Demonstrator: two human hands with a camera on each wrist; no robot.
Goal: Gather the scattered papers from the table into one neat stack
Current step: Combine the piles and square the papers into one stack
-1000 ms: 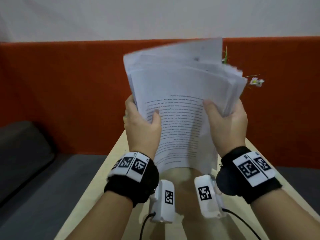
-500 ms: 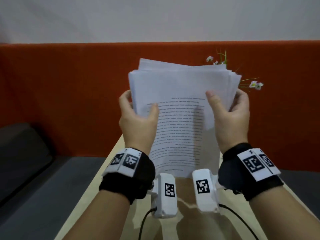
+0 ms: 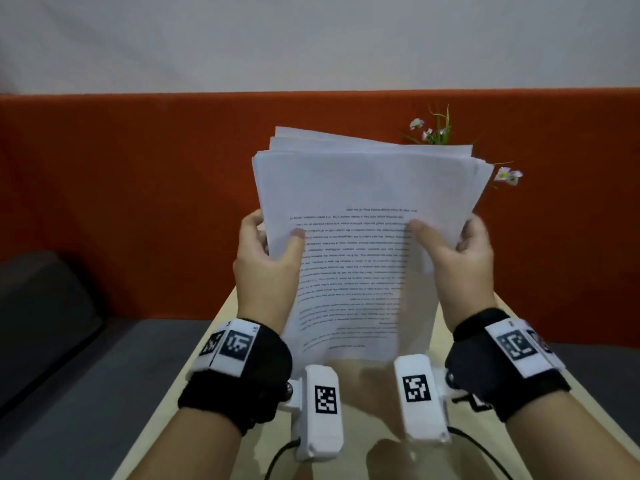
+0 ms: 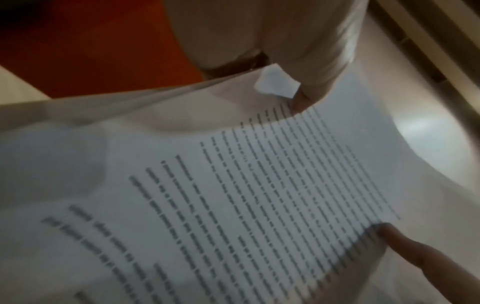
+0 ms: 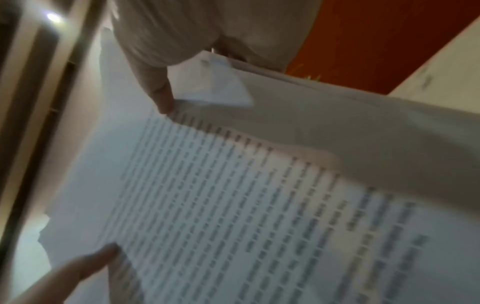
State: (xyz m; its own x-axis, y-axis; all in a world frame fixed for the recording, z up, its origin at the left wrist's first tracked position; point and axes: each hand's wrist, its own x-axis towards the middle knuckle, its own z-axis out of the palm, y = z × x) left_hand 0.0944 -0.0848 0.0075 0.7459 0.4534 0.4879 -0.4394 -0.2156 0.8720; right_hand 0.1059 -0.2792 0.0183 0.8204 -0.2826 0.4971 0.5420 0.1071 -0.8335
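A thick stack of white printed papers (image 3: pixel 363 216) stands nearly upright above the table (image 3: pixel 194 375), its bottom edge close to the tabletop. My left hand (image 3: pixel 266 251) grips the stack's left edge, thumb on the front sheet. My right hand (image 3: pixel 453 251) grips the right edge the same way. The top edges of the sheets are slightly uneven. The left wrist view shows the front sheet of the papers (image 4: pixel 233 195) with my thumb at its edge. The right wrist view shows the same papers (image 5: pixel 233 205) from the other side.
The light wooden table is narrow, with grey floor on both sides. An orange partition (image 3: pixel 121 202) runs behind it. A small plant with pale flowers (image 3: pixel 436 129) stands behind the papers at the table's far end. A dark seat (image 3: pixel 38 306) is at the left.
The fanned, tilted papers have been brought upright and squared more evenly. Both hands have shifted slightly along the stack's sides and still hold it.
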